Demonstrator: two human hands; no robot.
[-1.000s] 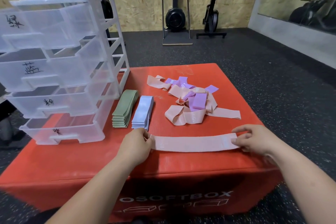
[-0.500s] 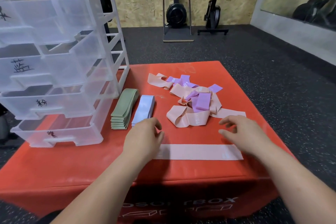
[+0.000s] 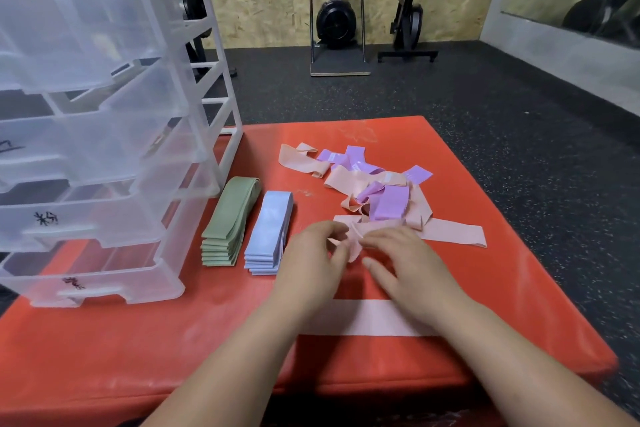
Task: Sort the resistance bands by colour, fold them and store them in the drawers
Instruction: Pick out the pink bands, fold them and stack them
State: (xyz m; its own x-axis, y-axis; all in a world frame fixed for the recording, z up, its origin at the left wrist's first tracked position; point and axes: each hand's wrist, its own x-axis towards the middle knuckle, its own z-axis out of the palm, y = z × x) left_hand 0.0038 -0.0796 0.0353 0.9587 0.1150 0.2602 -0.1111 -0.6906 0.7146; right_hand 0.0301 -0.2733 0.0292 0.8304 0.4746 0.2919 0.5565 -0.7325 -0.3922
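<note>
Pinching a pink band [image 3: 353, 239] between both hands, left hand [image 3: 313, 253] and right hand [image 3: 398, 256], at the near edge of the pile [image 3: 374, 191]. I judge lifting could drag tangled purple bands [image 3: 388, 204] along, mixing colours; the flat band [image 3: 367, 321] lies just nearer than the pile.

A red padded bench [image 3: 519, 288] carries everything. At its left rear stands a clear plastic drawer unit [image 3: 104, 135] with handwritten marks on the drawer fronts. Just right of it lie two neat stacks side by side: green bands [image 3: 230, 222], then blue bands [image 3: 270, 232], close but not clearly touching. Further right, toward the middle of the bench, pink and purple bands lie in a loose tangled pile [image 3: 377, 191], overlapping one another. Near the front edge a single pink band [image 3: 367, 321] lies flat and straight, partly hidden by forearms.
</note>
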